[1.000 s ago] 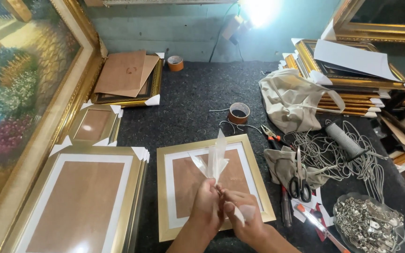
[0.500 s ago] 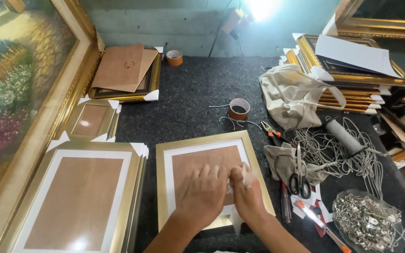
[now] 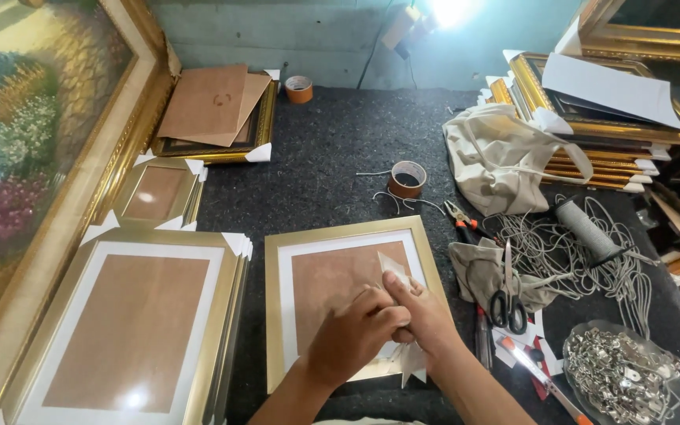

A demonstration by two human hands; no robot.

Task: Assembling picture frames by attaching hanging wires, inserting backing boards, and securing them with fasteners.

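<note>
Two hands, left (image 3: 356, 334) and right (image 3: 423, 315), pinching white paper corner (image 3: 393, 267) over gold frame (image 3: 348, 232), dark felt bench (image 3: 332, 157), teal wall (image 3: 277, 31)

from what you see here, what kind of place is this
Most likely a picture-framing workshop: stacks of gold frames on a dark felt bench, a large framed painting, plus scissors, cord and a tray of metal hangers.

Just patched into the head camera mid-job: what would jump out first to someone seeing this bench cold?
Most likely the left hand and right hand, pressed together on a white paper piece over the gold frame at the near centre. Next, the big painted landscape leaning along the left side, then the tangle of grey cord and black-handled scissors on the right.
</note>
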